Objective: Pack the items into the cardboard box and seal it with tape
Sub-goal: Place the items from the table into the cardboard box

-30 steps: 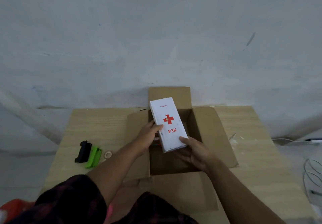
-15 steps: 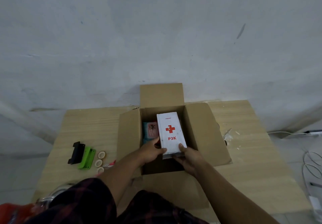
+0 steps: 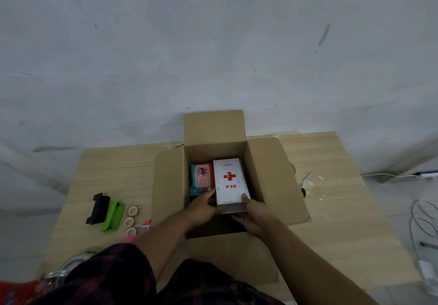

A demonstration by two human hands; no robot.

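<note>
An open cardboard box [image 3: 265,162] stands on the wooden table with all its flaps spread out. Inside it on the right lies a white first-aid box [image 3: 231,181] marked with a red cross and "P3K". My left hand [image 3: 205,206] grips its near left corner and my right hand [image 3: 254,211] grips its near right corner, both reaching down into the cardboard box. A teal and red wipes pack [image 3: 201,179] lies in the box to the left of the white one.
Left of the box lie a black holder [image 3: 97,208], a green holder [image 3: 113,214], three small tape rolls [image 3: 132,211] and pink-handled scissors [image 3: 145,224]. Scraps and another pair of scissors [image 3: 305,181] lie on the right. Cables [image 3: 424,214] lie on the floor at right.
The white first-aid box has gone down from above the cardboard box into its right side, with both hands following it. The camera has tilted down.
</note>
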